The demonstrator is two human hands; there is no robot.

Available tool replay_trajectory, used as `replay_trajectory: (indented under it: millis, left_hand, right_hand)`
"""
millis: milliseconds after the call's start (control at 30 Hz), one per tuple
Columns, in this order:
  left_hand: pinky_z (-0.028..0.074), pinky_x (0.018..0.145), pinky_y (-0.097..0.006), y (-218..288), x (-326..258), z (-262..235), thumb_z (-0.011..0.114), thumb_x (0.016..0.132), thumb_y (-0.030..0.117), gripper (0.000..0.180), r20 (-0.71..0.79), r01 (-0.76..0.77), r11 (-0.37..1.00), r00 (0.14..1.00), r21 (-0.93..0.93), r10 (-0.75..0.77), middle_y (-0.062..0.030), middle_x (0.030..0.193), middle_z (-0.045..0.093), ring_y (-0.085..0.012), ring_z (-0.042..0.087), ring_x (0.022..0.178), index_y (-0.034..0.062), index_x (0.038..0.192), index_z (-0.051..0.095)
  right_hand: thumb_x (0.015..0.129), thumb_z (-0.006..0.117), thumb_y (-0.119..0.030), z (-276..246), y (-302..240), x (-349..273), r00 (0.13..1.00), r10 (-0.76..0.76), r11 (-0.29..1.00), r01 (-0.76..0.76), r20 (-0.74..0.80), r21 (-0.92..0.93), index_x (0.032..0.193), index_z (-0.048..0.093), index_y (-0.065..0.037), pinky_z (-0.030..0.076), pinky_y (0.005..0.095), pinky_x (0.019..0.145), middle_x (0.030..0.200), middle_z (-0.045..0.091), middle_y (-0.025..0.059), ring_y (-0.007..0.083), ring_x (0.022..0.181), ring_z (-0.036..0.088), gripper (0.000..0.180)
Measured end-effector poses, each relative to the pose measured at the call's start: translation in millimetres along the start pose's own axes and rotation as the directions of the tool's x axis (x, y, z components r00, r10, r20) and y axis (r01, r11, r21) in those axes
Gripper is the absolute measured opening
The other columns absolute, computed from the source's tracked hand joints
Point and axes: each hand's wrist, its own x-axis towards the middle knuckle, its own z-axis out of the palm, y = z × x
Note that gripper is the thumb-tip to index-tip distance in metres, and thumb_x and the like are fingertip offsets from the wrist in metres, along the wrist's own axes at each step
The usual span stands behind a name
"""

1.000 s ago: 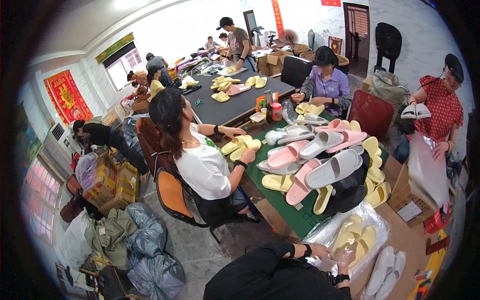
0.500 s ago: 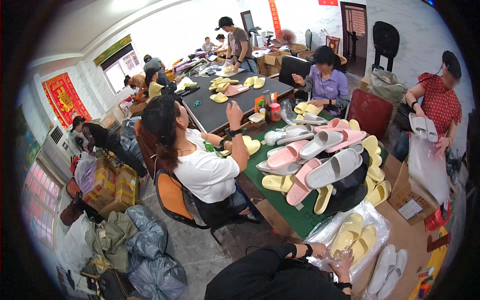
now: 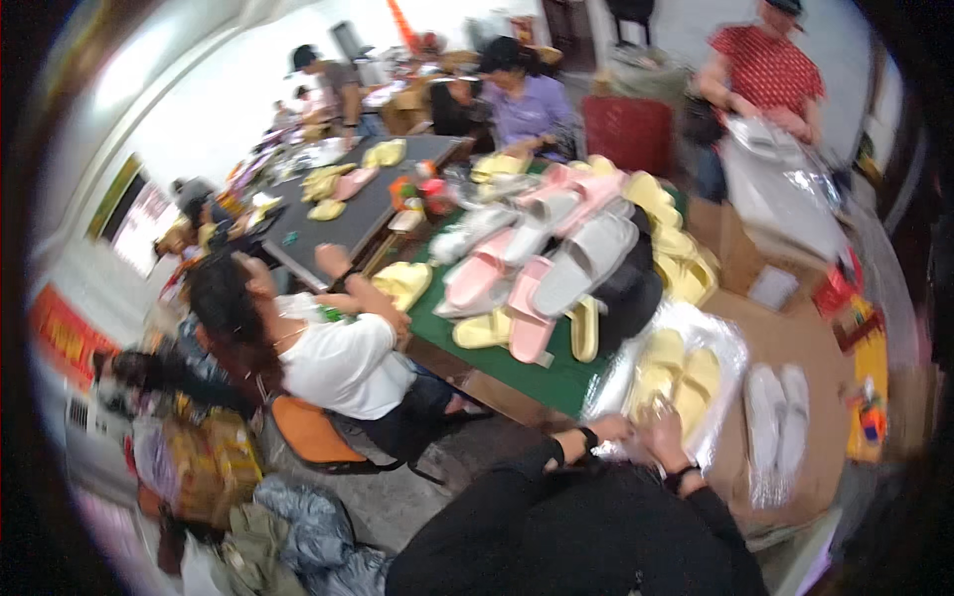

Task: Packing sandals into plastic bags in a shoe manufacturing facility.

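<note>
A pair of yellow slide slippers (image 3: 699, 385) lies side by side on a transparent plastic bag (image 3: 730, 343), at the near side of the work table. My left hand (image 3: 610, 428) is closed at the bag's near left corner, beside the slippers. Just right of it, my right hand (image 3: 660, 433) has its fingers bent together on the bag's near edge, touching the end of the slippers. Motion blurs the fingertips. To the right lies a pair of grey slippers (image 3: 763, 422) in transparent wrapping on brown cardboard (image 3: 730, 497).
A heap of grey, pink and yellow slippers (image 3: 586, 263) covers the green mat (image 3: 556, 387) beyond my hands. A person in white (image 3: 338, 363) sits at the left; a person in red (image 3: 765, 74) handles a plastic bag at the far right. An open carton (image 3: 770, 283) stands nearby.
My view has swung, so the scene sits further left and higher. My right hand has come up from below the bag's edge to the slippers' near end. The left hand stays at the bag.
</note>
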Motion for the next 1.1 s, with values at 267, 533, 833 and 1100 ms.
replay_trajectory:
  millis: [267, 533, 833, 1100]
  left_hand:
    - [0.045, 0.073, -0.026, -26.4, -4.8, 43.5, 0.047, 0.076, 0.005, 0.028, 0.04, 0.065, 0.735, 0.998, -0.675, -0.052, -0.002, 0.102, 0.055, -0.0157, 0.055, 0.085, 0.0041, 0.103, 0.055]
    - [0.04, 0.059, -0.025, 26.9, 6.1, -12.7, 0.045, 0.081, 0.015, 0.021, 0.462, 0.509, -0.045, 0.738, -0.86, -0.492, -0.0022, 0.085, 0.059, -0.0119, 0.054, 0.075, 0.0063, 0.096, 0.056]
    - [0.043, 0.068, -0.027, -0.2, -6.6, 7.1, 0.045, 0.078, 0.005, 0.026, 0.283, 0.335, 0.121, 0.904, -0.934, -0.322, -0.0009, 0.098, 0.056, -0.0134, 0.055, 0.087, 0.0075, 0.102, 0.054]
    - [0.044, 0.07, -0.029, 7.5, -0.8, 6.8, 0.046, 0.082, 0.01, 0.024, 0.258, 0.288, 0.083, 0.93, -0.954, -0.261, -0.0072, 0.096, 0.056, -0.016, 0.056, 0.087, 0.0027, 0.105, 0.049]
  right_hand:
    - [0.072, 0.053, -0.026, -14.5, -2.5, -1.9, 0.938, 0.322, 0.933, -0.292, 0.127, -0.21, 0.095, 0.054, -0.004, 0.04, 0.0404, 0.065, 0.087, 0.057, 0.0158, 0.0279, 0.082, 0.054, 0.032]
    - [0.067, 0.056, -0.024, -8.3, -0.6, -18.2, 0.945, 0.256, 0.966, -0.247, 0.202, -0.07, 0.081, 0.057, -0.004, 0.041, 0.0413, 0.059, 0.068, 0.058, 0.0136, 0.031, 0.067, 0.055, 0.024]
    - [0.068, 0.054, -0.02, -9.3, -1.1, -21.6, 0.951, 0.229, 0.973, -0.218, 0.206, -0.076, 0.111, 0.045, -0.001, 0.038, 0.0387, 0.067, 0.085, 0.06, 0.0116, 0.0256, 0.084, 0.053, 0.048]
    - [0.072, 0.052, -0.024, -5.6, 6.0, -26.3, 0.932, 0.284, 0.939, -0.222, 0.224, -0.263, 0.114, 0.045, -0.003, 0.039, 0.0393, 0.071, 0.112, 0.05, 0.0148, 0.024, 0.091, 0.051, 0.047]
